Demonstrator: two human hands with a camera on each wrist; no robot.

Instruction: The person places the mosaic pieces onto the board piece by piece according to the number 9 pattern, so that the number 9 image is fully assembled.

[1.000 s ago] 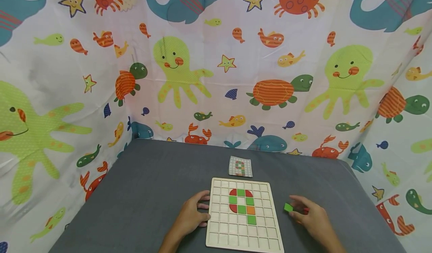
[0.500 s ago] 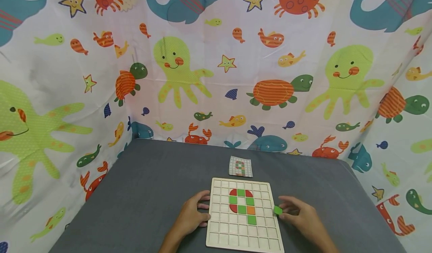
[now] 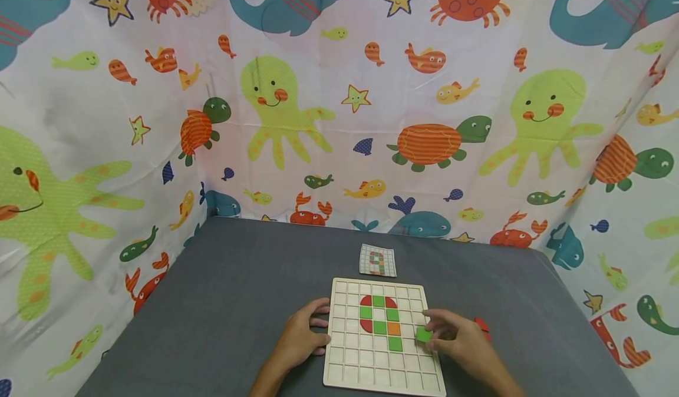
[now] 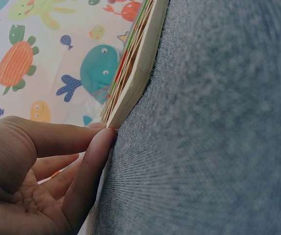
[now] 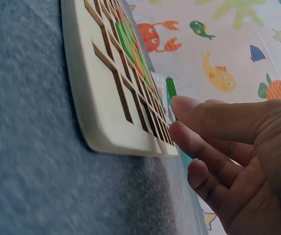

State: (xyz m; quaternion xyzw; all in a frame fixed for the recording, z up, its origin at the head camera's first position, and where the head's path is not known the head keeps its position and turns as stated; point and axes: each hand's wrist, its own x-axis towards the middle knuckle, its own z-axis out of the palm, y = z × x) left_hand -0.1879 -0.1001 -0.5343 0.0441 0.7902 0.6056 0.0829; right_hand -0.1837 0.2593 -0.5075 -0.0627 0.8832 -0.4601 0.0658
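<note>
Leftward, since half a second earlier, has come the right hand (image 3: 458,337), bringing a green square tile (image 3: 423,334) from the right edge of the wooden grid board (image 3: 352,361) to over its rightmost columns. Red pieces (image 3: 481,325), hidden behind that hand then, now show on the grey tabletop (image 3: 265,267) to its right; how many lie there I cannot tell.

The right thumb and fingertips pinch the tile at its near side, leaving most of its top face uncovered, which probably makes it easier to line up with a square. From the right wrist it shows nearly edge-on and seems to be held above the cells rather than seated in one.

At the board's left edge the left hand (image 3: 302,335) stays put, thumb and a finger nipping the rim while other fingers spread beside it, most likely to stop the board sliding.

Set into the cells are three rounded red tiles (image 3: 366,326), an orange tile (image 3: 394,328) and several inlaid green tiles (image 3: 395,344), forming a ring round one bare square, with a green one below the orange. Just beyond the far edge lies a small pattern card (image 3: 378,260) showing a similar ring, seemingly put there to be read at a glance; its lowest squares are too small to make out.
</note>
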